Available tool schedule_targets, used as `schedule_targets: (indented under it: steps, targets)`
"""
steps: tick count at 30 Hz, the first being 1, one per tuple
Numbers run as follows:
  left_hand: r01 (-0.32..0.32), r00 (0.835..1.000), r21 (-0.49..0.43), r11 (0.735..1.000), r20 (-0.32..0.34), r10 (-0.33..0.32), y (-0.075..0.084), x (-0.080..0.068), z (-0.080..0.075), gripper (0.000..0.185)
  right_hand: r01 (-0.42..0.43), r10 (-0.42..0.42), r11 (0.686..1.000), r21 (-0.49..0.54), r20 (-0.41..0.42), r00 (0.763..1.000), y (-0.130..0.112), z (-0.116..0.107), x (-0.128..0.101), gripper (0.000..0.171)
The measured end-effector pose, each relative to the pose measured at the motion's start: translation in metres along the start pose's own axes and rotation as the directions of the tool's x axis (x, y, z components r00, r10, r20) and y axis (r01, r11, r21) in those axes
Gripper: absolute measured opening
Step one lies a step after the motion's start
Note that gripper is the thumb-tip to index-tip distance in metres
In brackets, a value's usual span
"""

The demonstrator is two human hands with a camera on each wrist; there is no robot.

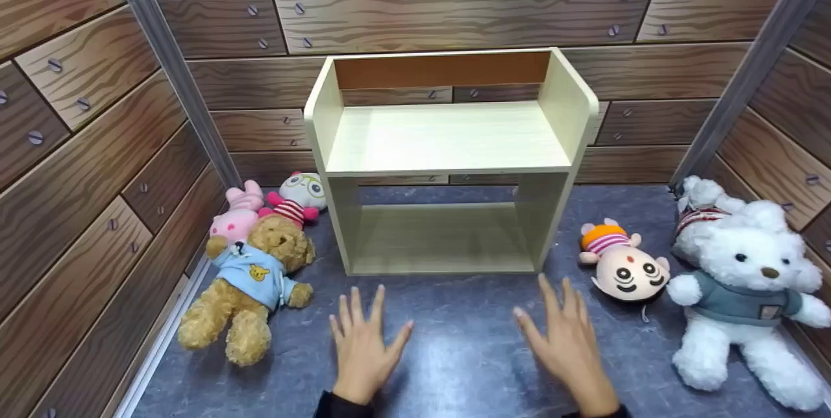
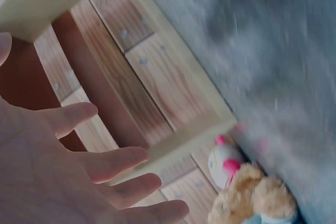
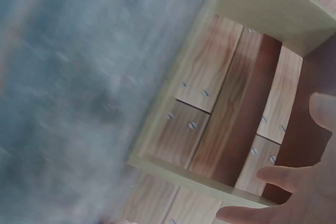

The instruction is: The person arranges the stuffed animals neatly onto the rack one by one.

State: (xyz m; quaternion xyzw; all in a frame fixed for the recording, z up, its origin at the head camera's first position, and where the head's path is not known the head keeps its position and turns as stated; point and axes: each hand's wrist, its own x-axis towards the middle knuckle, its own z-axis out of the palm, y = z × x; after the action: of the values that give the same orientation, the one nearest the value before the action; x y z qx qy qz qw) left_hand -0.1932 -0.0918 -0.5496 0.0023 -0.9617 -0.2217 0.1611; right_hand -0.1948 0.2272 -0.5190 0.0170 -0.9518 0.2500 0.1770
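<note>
My left hand [image 1: 365,350] is held with its fingers spread, in front of a small pale wooden shelf [image 1: 448,139]. My right hand [image 1: 566,343] is spread likewise, in front of the shelf's right side. Neither hand holds anything. The shelf stands upright and has two levels with no toys on them. In the left wrist view, the spread fingers [image 2: 118,162] overlap the shelf frame [image 2: 178,135] in the picture. The right wrist view has a few fingers [image 3: 286,178] at the lower right, with the shelf frame [image 3: 157,129] beyond.
Left of the shelf lie a brown teddy bear [image 1: 250,275] in a blue hoodie, a pink plush [image 1: 235,220] and a panda-like doll [image 1: 302,194]. To the right are a round-faced doll [image 1: 626,269], a white bear [image 1: 746,301] and another white plush [image 1: 701,200]. Wood-patterned walls [image 1: 454,19] enclose the floor.
</note>
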Motion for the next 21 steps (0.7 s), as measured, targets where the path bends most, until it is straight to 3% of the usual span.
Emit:
schedule_targets:
  steps: [4, 7, 9, 11, 13, 16, 21]
  targets:
    - [0.010, 0.998, 0.009, 1.000, -0.058, -0.009, -0.012, 0.009, -0.009, 0.075, 0.004, -0.004, 1.000, 0.013, -0.045, 0.999, 0.000, -0.008, 0.015, 0.066]
    - [0.011, 0.991, -0.003, 1.000, -0.136, -0.011, -0.031, 0.021, -0.022, 0.070, 0.015, -0.012, 0.999, 0.033, -0.092, 0.996, -0.001, -0.020, 0.037, 0.061]
    - [0.029, 0.989, -0.012, 1.000, -0.147, -0.030, -0.046, 0.030, -0.034, 0.070, 0.026, -0.021, 0.999, 0.042, -0.110, 0.994, -0.004, -0.030, 0.053, 0.059]
    - [0.092, 0.991, -0.008, 0.996, -0.099, -0.093, -0.061, 0.040, -0.048, 0.074, 0.039, -0.029, 0.997, 0.069, -0.139, 0.990, -0.008, -0.040, 0.070, 0.057]
    - [0.183, 0.983, 0.008, 0.983, -0.021, -0.183, -0.076, 0.051, -0.062, 0.080, 0.037, -0.016, 0.993, 0.113, -0.179, 0.984, -0.014, -0.050, 0.089, 0.056]
    - [0.312, 0.947, 0.035, 0.949, 0.069, -0.314, -0.097, 0.067, -0.078, 0.090, 0.014, 0.043, 0.974, 0.227, -0.244, 0.969, -0.022, -0.065, 0.117, 0.062]
    - [0.419, 0.903, -0.027, 0.908, 0.113, -0.414, -0.126, 0.083, -0.087, 0.093, -0.041, 0.146, 0.937, 0.346, -0.283, 0.948, -0.033, -0.079, 0.156, 0.076]
